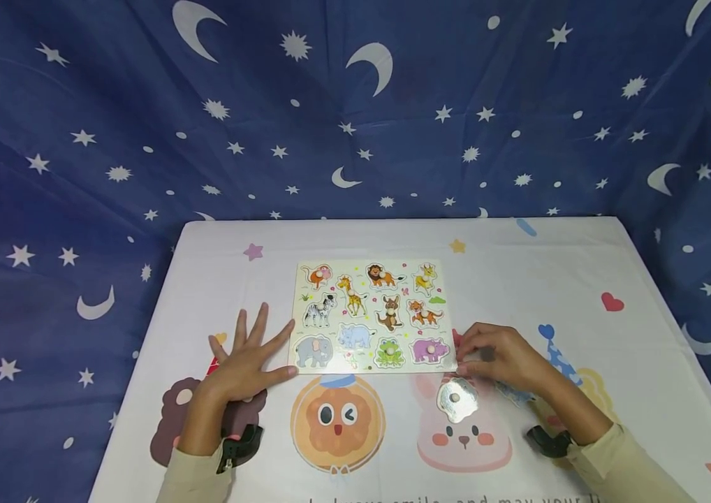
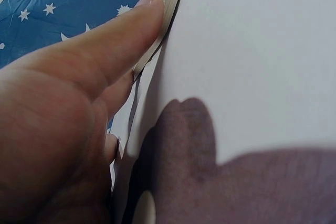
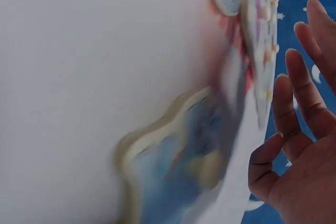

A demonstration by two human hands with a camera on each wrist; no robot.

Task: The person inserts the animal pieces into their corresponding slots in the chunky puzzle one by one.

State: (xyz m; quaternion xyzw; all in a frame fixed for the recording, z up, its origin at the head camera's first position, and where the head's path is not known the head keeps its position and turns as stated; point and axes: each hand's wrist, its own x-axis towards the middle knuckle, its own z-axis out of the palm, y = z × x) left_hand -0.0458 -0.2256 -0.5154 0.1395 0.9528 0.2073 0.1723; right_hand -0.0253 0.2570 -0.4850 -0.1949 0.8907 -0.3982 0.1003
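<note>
A wooden animal puzzle board (image 1: pixel 371 363) lies flat on the table, with knobs showing on several animals. No knob shows on the grey elephant (image 1: pixel 314 351) or the light blue rhino (image 1: pixel 355 337). My left hand (image 1: pixel 242 363) spreads its fingers at the board's left side, thumb and index fingertips against the edge. Beside the lower right corner, my right hand (image 1: pixel 500 355) has loosely bent fingers with nothing between them, as the right wrist view shows. Near it lie a shiny, pale knobbed puzzle piece (image 1: pixel 458 401) and a bluish puzzle piece (image 3: pixel 168 166), the latter partly hidden under the hand in the head view.
A white tablecloth (image 1: pixel 223 258) with printed cartoon animals, stars and hearts covers the table. Behind and at the sides hangs a dark blue cloth (image 1: pixel 406 154) with moons and stars. Both wrists wear black camera mounts (image 1: pixel 241 447).
</note>
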